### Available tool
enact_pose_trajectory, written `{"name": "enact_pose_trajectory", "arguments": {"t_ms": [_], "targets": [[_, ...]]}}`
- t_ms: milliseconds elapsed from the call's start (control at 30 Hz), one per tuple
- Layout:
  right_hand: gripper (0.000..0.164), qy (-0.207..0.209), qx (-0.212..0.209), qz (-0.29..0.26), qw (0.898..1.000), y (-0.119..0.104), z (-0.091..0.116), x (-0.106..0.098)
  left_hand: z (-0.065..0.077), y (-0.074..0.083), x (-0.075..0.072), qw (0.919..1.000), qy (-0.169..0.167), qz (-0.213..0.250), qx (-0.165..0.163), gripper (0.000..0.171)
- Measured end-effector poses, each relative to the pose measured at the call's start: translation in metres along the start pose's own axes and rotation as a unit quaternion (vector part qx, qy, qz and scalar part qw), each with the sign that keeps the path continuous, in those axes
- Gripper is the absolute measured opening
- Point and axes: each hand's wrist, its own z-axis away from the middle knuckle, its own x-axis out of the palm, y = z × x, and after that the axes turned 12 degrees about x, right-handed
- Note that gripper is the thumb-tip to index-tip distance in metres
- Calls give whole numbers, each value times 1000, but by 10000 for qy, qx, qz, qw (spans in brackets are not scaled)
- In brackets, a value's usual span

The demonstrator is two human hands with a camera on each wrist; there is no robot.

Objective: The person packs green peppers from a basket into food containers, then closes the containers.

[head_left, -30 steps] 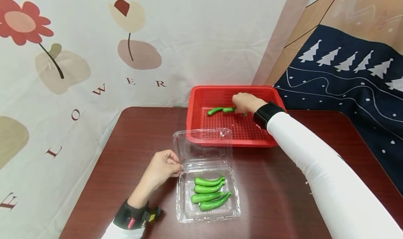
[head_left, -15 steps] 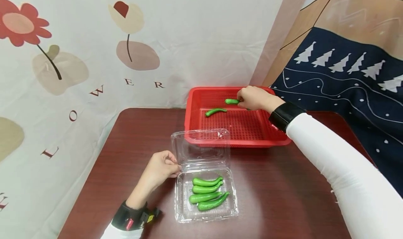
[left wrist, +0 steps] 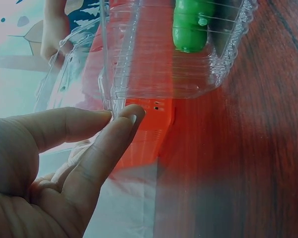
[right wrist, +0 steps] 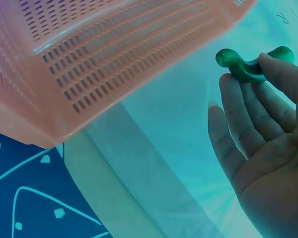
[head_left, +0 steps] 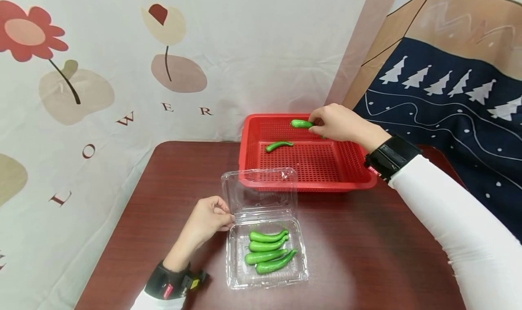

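Note:
My right hand pinches a green chili pepper between thumb and fingertips, above the far side of the red plastic basket. The right wrist view shows the curved pepper across the fingertips. Another green pepper lies on the basket floor. Nearer to me stands a clear plastic clamshell box, its lid raised and leaning toward the basket. Several green peppers lie side by side inside. With thumb and forefinger, my left hand pinches the box's left edge at the hinge.
All this is on a dark red-brown wooden table. A white printed cloth hangs behind it, and a navy cloth with white trees is at the right. The lid overlaps the basket's front left corner in view.
My right hand has lifted one pepper off the basket floor and moved up and slightly right with it. The other pepper stays in the basket. My left hand keeps its hold on the box.

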Motion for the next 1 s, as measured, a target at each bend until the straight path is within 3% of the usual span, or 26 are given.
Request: {"name": "enact_pose_trajectory", "arguments": {"t_ms": [300,733,1000], "targets": [[22,212,148,-521,9983,-5,22,3,0,0,0,10000,-21,-5,-21,19],[22,841,-229,-934,9918,-18,51,18,1,0,0,10000,28,-74,-54,19],[24,1250,-494,-1204,9836,-27,68,29,0,-2,-1,9998,-48,-107,136,21]]}}
